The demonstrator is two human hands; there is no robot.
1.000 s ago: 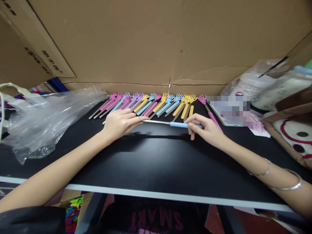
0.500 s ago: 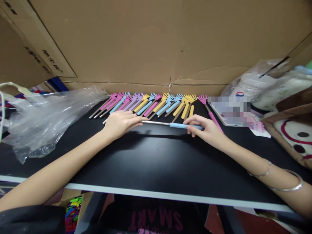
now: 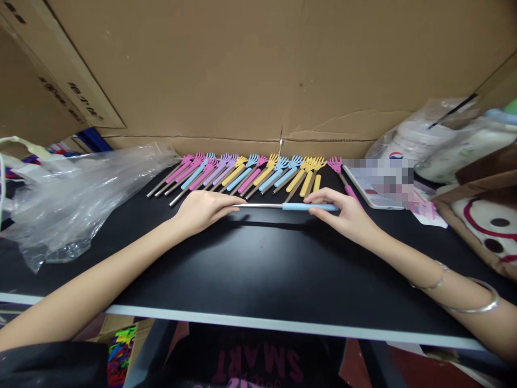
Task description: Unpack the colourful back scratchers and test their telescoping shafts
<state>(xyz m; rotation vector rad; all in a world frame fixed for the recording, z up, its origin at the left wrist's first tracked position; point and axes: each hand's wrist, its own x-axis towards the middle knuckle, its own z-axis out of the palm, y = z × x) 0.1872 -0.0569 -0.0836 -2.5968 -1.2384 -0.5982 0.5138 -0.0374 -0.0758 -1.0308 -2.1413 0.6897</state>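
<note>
A light blue back scratcher (image 3: 288, 206) with a thin metal rod is held level between my two hands, just above the black table. My left hand (image 3: 204, 209) is closed over its left end and hides whatever is there. On the blue handle, my right hand (image 3: 332, 206) pinches with thumb and fingers. Behind the hands lies a slanted row of back scratchers (image 3: 252, 175) in pink, blue, purple and yellow, claws towards the cardboard. One pink back scratcher (image 3: 335, 165) lies apart to the right, its handle partly behind my right hand.
Cardboard (image 3: 226, 75) walls off the back of the table. A clear plastic bag (image 3: 76, 199) lies at the left. On the right are a phone (image 3: 374, 186), a bagged white cup (image 3: 420, 143) and a brown bag (image 3: 456, 221). Below the edge, a carton holds colourful pieces (image 3: 121, 350).
My left hand has dropped a little towards me, and the back scratcher lies more nearly level. The right hand keeps its hold on the handle; the row behind looks the same.
</note>
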